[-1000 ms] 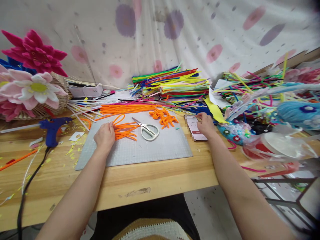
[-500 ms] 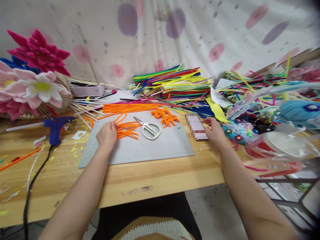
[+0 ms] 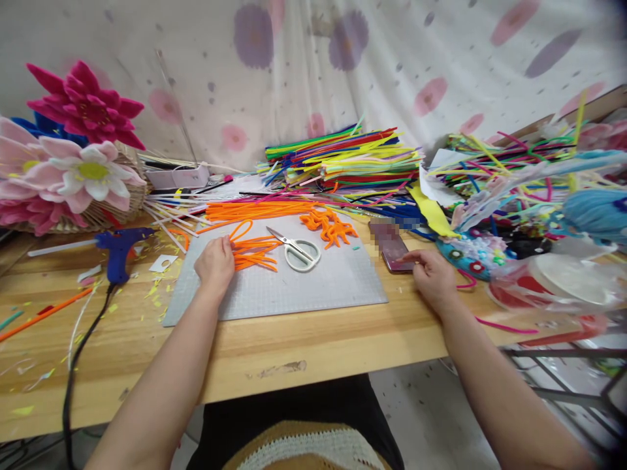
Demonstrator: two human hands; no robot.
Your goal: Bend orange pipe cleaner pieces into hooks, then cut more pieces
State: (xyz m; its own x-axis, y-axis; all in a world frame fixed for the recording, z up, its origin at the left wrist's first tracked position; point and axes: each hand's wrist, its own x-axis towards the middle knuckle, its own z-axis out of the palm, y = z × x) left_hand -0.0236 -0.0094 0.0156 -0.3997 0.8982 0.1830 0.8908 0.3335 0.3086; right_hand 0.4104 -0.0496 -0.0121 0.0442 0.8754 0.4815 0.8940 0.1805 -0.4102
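Note:
My left hand (image 3: 214,262) is closed at the left side of the grey cutting mat (image 3: 304,292), pinching an orange pipe cleaner (image 3: 241,230) bent into a loop. Beside its fingers, several cut orange pipe cleaners (image 3: 259,260) lie loose on the mat. White-handled scissors (image 3: 302,254) rest to their right, blades slightly apart. A heap of bent orange pipe cleaner pieces (image 3: 333,227) sits at the mat's upper right. Off the mat's right edge lies a phone (image 3: 394,254) with a dark screen. My right hand (image 3: 434,277) reaches its extended index finger onto the phone, its other fingers curled and holding nothing.
A blue glue gun (image 3: 120,251) with a black cord stands at left, near fuzzy flowers (image 3: 91,170). Bundled coloured pipe cleaners (image 3: 343,156) fill the back. At right are a yellow strip (image 3: 431,210), a blue decorated piece (image 3: 473,254) and a plastic-wrapped tub (image 3: 553,281).
My right hand has shifted from the phone's side edge to its screen, index finger out. The screen has gone from bright to dark. My left hand keeps its hold.

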